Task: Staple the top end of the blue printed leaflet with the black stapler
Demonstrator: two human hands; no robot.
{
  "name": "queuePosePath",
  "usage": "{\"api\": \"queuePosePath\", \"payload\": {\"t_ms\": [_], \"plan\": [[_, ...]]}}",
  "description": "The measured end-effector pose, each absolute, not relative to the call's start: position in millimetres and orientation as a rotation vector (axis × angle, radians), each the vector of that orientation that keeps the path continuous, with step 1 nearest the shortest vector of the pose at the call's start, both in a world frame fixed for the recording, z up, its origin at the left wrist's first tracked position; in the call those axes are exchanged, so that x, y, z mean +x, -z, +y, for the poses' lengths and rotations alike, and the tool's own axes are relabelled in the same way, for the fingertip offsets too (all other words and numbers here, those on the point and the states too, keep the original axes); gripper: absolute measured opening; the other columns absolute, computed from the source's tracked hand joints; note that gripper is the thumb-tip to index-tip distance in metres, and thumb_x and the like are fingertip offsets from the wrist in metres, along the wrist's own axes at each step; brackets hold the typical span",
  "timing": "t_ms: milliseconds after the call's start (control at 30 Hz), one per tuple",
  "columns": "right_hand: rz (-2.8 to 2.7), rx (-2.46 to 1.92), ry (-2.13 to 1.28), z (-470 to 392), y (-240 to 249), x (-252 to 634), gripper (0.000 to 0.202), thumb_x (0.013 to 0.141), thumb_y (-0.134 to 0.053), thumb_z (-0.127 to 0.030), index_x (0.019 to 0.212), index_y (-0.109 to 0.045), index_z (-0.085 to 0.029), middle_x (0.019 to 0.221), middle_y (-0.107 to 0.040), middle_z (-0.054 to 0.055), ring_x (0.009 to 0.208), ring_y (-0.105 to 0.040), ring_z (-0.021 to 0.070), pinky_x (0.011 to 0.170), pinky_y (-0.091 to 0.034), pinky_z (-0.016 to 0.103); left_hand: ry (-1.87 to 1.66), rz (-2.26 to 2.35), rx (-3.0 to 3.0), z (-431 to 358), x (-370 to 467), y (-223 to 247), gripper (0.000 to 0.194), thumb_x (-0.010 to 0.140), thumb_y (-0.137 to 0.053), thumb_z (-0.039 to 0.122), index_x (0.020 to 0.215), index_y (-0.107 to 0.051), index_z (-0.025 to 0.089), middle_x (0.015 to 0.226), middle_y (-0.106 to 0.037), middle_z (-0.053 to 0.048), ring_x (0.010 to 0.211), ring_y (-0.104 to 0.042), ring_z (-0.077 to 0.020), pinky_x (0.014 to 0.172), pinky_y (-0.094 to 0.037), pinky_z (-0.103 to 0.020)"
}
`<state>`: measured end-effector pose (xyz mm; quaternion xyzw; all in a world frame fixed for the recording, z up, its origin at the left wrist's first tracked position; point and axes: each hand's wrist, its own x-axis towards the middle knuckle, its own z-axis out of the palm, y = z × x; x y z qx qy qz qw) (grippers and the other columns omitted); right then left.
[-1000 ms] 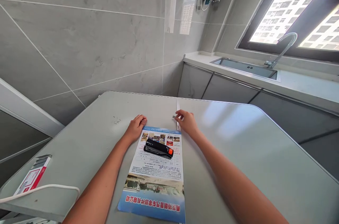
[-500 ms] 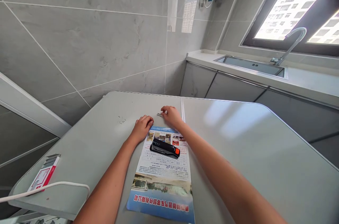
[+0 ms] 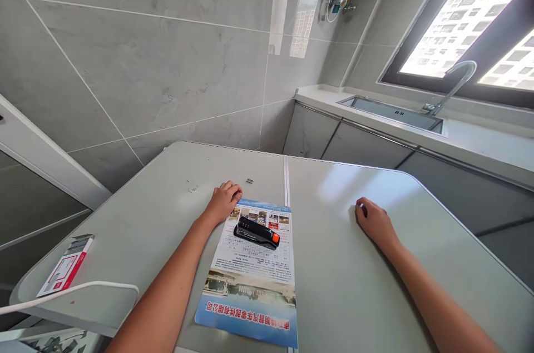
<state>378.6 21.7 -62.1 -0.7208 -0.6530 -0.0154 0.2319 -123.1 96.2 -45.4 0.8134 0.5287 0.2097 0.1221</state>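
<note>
A black stapler [image 3: 256,232] with an orange end lies across a printed sheet [image 3: 250,269] with blue top and bottom bands. My left hand [image 3: 225,199] rests with curled fingers at the sheet's far left corner; nothing shows in it. Just beyond the sheet, a short strip of staples [image 3: 249,180] lies on the table. My right hand [image 3: 372,222] rests on the table well to the right of the sheet, its fingers bent into a loose fist with nothing visible inside.
A white and red box [image 3: 67,269] with staple strips at its end lies near the left edge, beside a white cable [image 3: 92,284]. Small dark bits [image 3: 192,187] dot the grey table [image 3: 334,286]. Behind stands a counter with a sink [image 3: 392,114] and tap [image 3: 456,83].
My right hand has left the staple strip on the table and moved right, away from the sheet. My left hand stays by the sheet's corner. The view has shifted slightly.
</note>
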Motion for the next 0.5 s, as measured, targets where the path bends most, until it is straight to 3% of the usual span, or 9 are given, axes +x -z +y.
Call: {"api": "queuePosePath", "payload": {"t_ms": [300, 500], "plan": [[-1.718, -2.128, 0.116, 0.6, 62.7, 350.7, 0.02, 0.095, -0.038, -0.027, 0.093, -0.058, -0.022, 0.087, -0.068, 0.009, 0.076, -0.059, 0.0243, 0.064, -0.037, 0.033, -0.524, 1.289, 2.547, 82.0, -99.9, 35.3, 0.019, 0.105, -0.048, 0.031, 0.105, -0.066, 0.024, 0.113, -0.069, -0.005, 0.108, -0.058, -0.0241, 0.092, -0.038, -0.041], [-1.845, -1.734, -0.289, -20.0, 50.5, 248.0, 0.015, 0.096, -0.042, -0.028, 0.092, -0.056, -0.025, 0.086, -0.065, 0.006, 0.081, -0.061, 0.0236, 0.075, -0.046, 0.035, -0.465, 1.305, 2.566, 83.3, -87.3, 44.0, 0.013, 0.104, -0.05, 0.027, 0.104, -0.064, 0.024, 0.109, -0.067, -0.006, 0.106, -0.057, -0.0247, 0.091, -0.037, -0.041]]}}
